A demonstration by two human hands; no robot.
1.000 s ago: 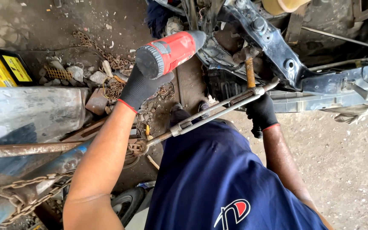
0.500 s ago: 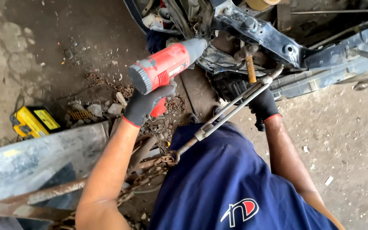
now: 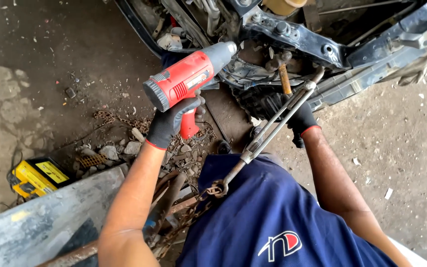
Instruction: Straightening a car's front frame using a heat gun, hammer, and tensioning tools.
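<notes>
Raised slightly, red power tool (image 3: pixel 186 79) sits in left hand (image 3: pixel 171 123).

A yellow box (image 3: pixel 34 176) sits on the dirt floor (image 3: pixel 35 74) near stones (image 3: pixel 119 148), a rusty chain (image 3: pixel 112 118) and a grey metal sheet (image 3: pixel 40 217).

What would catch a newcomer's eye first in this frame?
The red power tool stands out first, held in the gloved left hand near the upper middle, its nose aimed at the dark vehicle frame above. Next comes the long metal turnbuckle running diagonally from the frame down to a rusty chain, with the gloved right hand behind it. A yellow box sits on the ground at left.
</notes>
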